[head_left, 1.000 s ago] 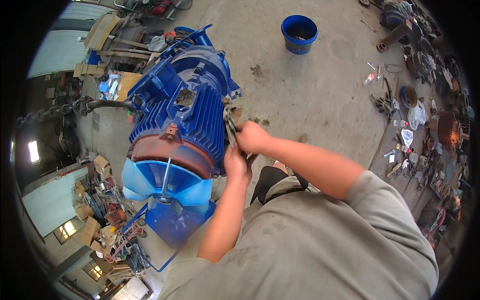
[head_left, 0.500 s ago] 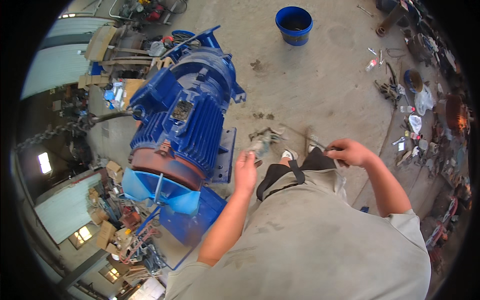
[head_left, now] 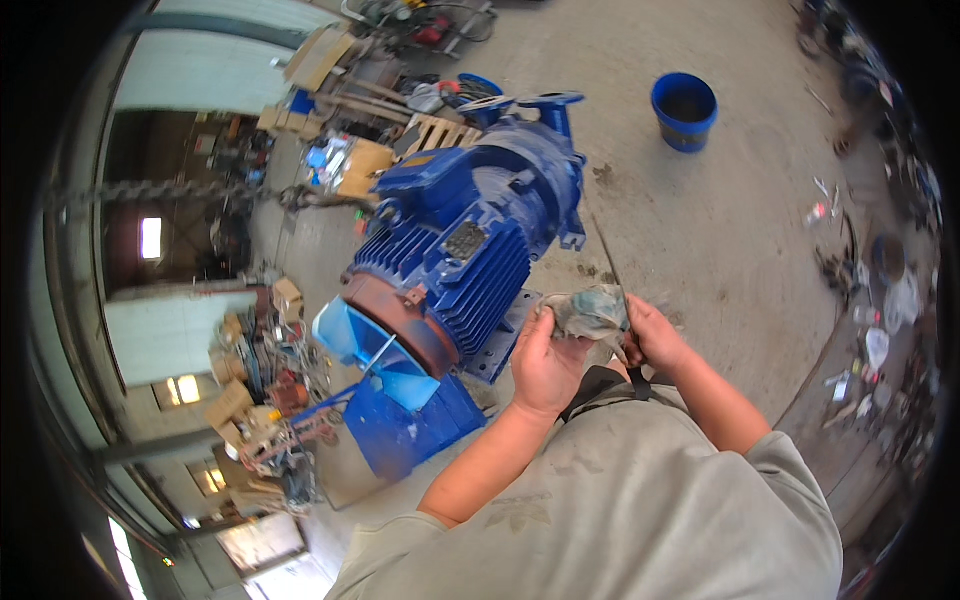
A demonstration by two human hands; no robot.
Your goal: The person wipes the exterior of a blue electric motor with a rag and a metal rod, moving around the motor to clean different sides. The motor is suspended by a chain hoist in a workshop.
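My left hand (head_left: 548, 368) is closed around a crumpled, dirty cloth rag (head_left: 588, 312) in front of my waist. My right hand (head_left: 655, 338) grips a long, thin dark rod (head_left: 609, 255), which points up and away from me past the rag's right edge. The two hands are close together, and the rag seems to touch the rod. To their left stands a large blue electric motor (head_left: 450, 265) with cooling fins and a reddish-brown end. A light-blue fan (head_left: 372, 352) shows bare at its near end.
A blue bucket (head_left: 685, 112) stands on the concrete floor beyond my hands. At left, a chain (head_left: 180, 190) runs towards the motor. A blue plate (head_left: 415, 425) is below the fan. Scattered parts, bottles and plastic bags (head_left: 903, 300) line the right side; cardboard boxes (head_left: 230, 402) lie left.
My hands have come together, bringing the rag and rod side by side. The rod now points more steeply away. My view has turned, so motor and bucket sit further right.
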